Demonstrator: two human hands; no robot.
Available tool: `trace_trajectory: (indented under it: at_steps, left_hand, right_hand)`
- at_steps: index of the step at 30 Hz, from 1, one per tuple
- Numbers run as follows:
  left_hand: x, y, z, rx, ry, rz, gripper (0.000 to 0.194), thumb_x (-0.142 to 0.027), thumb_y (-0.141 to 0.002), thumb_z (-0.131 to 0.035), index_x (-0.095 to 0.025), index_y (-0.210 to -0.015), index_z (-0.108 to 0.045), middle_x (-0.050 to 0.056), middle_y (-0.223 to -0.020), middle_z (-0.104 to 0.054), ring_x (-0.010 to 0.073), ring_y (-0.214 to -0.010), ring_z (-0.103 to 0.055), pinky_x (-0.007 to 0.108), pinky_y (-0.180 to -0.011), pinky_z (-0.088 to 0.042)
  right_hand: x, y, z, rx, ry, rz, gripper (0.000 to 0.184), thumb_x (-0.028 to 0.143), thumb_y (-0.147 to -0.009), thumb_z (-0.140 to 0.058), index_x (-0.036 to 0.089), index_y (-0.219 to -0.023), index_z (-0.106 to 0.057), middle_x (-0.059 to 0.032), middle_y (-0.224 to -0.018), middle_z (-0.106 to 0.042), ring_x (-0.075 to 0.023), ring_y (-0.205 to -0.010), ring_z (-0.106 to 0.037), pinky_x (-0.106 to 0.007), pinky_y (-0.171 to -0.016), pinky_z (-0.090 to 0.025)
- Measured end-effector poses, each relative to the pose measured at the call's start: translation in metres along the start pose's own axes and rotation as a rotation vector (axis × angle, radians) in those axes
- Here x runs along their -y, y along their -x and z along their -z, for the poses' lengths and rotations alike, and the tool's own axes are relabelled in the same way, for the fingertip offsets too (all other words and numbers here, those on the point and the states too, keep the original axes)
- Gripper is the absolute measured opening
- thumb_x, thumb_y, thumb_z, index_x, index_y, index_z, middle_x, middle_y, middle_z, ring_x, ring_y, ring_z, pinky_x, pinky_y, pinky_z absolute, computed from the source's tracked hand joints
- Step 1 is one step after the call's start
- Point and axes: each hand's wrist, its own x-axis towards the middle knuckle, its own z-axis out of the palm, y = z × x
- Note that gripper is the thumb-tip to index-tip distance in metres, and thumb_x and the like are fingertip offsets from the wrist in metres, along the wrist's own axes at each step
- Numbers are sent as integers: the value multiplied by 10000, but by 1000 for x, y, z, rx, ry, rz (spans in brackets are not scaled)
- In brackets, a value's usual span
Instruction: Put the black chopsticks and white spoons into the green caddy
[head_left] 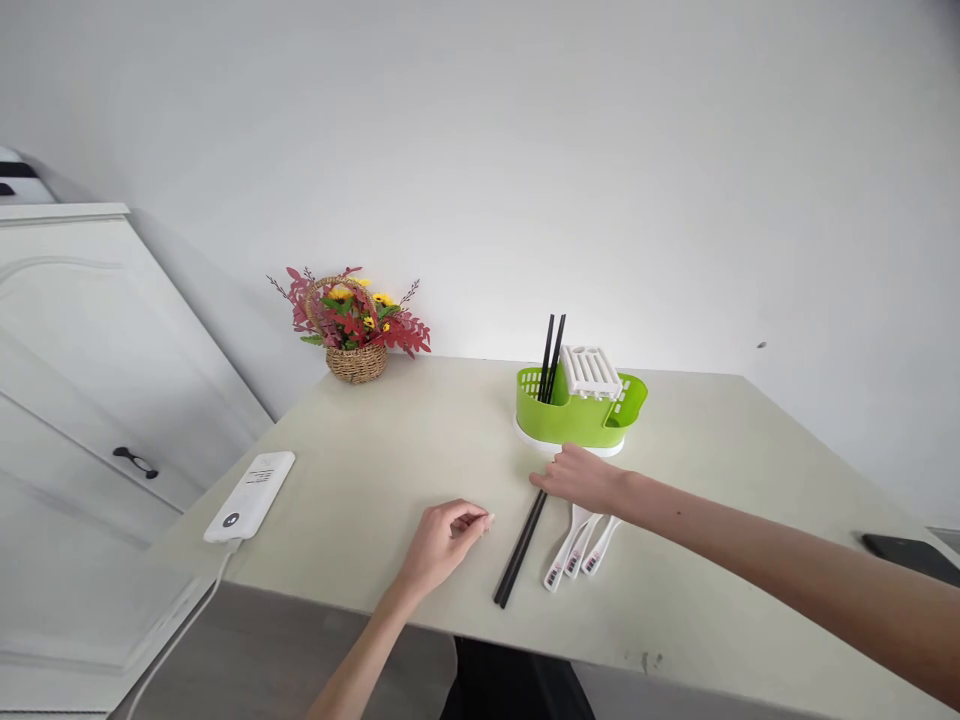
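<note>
My right hand (574,477) reaches across the table with its fingers closed on the far ends of a pair of black chopsticks (520,550), which lie on the tabletop. Near the chopsticks, to their left, my left hand (444,545) rests curled, thumb against fingertips, with nothing visible in it. Several white spoons (576,548) lie beside the chopsticks, their upper parts hidden under my right hand and forearm. Behind that hand stands a green utensil holder (559,424) on a white base, with a white slotted top piece (592,372). Two more black chopsticks (553,360) stand upright in its left compartment.
A wicker basket of artificial flowers (357,360) stands at the back left of the pale table (420,440). A white power bank (251,497) with a cable lies by the left edge. A dark phone (911,556) is at the far right. A white cabinet (97,400) adjoins on the left.
</note>
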Motion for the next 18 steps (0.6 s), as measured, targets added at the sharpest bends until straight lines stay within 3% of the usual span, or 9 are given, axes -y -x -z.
trace_trajectory:
  at_steps: [10,18]
  left_hand:
    - [2,0,-1,15,6,6,309,-461,-980,-600,-219,-889,-768,39,-897,-791,184,-841,-730,253,-781,-569]
    - [5,-2,-2,-17,-55,29,344,-524,-997,-549,-237,-1108,-702,55,-1101,-760,167,-871,-698,243,-755,-557]
  right_hand:
    - [-8,-29,-24,-80,-33,4,262,22,-939,-476,139,-1050,-683,-99,-900,-723,-165,-713,-672,-298,-584,-311]
    - [-28,-36,5,-114,-48,46,262,26,-939,-484,143,-915,-717,-103,-985,-693,-142,-704,-629,-296,-588,-326]
